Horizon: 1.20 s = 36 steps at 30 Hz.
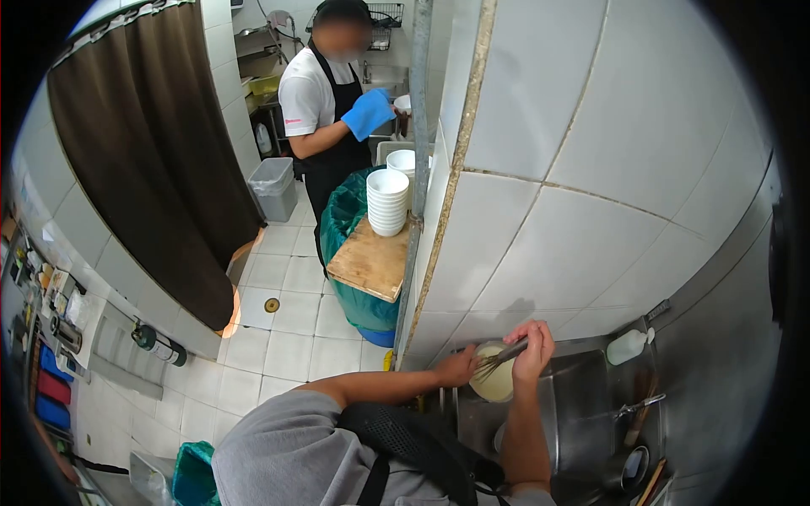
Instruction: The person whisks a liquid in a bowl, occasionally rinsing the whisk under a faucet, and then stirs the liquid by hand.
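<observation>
From my feed, the right grip (533,347) is closed around the handle of a whisk (512,350), its wires angled down into a bowl (498,386) of pale liquid at the metal sink (580,396), near the tiled wall (557,244). The left grip (456,368) is at the bowl's rim; how far closed, I can't tell. Past the wall, white bowls (387,202) stand stacked on a wooden board (369,263).
</observation>
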Each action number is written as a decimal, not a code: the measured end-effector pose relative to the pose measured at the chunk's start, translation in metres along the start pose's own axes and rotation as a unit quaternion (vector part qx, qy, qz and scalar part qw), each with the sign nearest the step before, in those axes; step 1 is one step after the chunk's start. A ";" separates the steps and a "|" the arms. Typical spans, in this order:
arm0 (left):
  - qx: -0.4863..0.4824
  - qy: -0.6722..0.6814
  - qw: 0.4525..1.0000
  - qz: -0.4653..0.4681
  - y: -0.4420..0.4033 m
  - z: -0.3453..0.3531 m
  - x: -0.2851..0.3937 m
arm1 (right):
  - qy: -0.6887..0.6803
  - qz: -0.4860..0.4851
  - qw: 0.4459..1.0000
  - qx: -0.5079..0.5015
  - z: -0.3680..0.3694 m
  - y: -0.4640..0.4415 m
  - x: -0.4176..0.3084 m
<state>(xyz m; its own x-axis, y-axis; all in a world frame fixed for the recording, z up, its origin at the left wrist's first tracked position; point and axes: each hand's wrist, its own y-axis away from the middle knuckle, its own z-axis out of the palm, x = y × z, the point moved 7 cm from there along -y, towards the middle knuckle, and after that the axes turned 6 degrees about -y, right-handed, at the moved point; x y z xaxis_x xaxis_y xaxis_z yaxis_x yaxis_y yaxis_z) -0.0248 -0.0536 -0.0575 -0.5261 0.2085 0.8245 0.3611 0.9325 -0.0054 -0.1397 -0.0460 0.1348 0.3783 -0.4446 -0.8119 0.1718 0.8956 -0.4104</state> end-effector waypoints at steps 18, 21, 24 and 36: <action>-0.057 -0.030 0.998 -0.028 -0.002 -0.004 0.005 | 0.009 0.042 0.989 0.139 -0.073 0.028 0.019; -0.045 -0.033 0.998 -0.034 -0.003 -0.001 0.000 | 0.036 -0.088 0.951 0.293 -0.103 0.024 -0.004; -0.015 -0.010 1.000 -0.004 -0.003 -0.001 -0.001 | -0.052 -0.068 0.972 0.218 -0.105 0.025 0.019; -0.016 -0.019 1.000 0.005 -0.005 0.001 0.002 | -0.028 0.020 0.966 0.255 -0.113 0.012 0.014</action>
<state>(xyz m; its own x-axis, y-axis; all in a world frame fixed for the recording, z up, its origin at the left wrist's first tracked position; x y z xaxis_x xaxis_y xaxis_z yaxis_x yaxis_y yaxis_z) -0.0278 -0.0577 -0.0564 -0.5507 0.2293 0.8026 0.3913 0.9202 0.0055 -0.2349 -0.0430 0.0713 0.4397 -0.4210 -0.7934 0.5767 0.8095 -0.1099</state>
